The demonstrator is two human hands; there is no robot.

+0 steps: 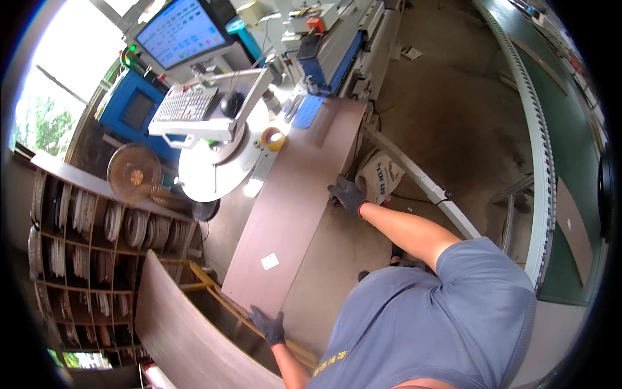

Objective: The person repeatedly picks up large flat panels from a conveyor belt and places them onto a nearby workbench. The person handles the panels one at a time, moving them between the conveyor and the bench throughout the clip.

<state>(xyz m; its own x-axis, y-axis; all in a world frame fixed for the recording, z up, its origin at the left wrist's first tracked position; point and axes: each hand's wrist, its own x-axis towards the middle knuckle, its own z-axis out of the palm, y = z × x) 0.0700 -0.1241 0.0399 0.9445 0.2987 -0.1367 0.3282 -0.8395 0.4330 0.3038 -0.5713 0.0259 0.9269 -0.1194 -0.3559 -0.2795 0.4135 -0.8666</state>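
Observation:
A long brown board [291, 194] lies lengthwise on a machine table, with a small white label [269, 261] near its near end. My left hand [267, 326], in a dark glove, grips the board's near end edge. Also gloved, my right hand [348, 194] holds the board's right long edge about midway along. The far end of the board reaches a blue machine part [308, 111].
A second brown panel [188, 337] leans at lower left over a wooden frame [214, 285]. Shelves of coiled strip rolls [84, 246] fill the left. A monitor [178, 32], keyboard [184, 104], yellow tape roll [272, 138] and fan [134, 174] stand beyond. A white sack [382, 175] and roller rail [541, 162] lie right.

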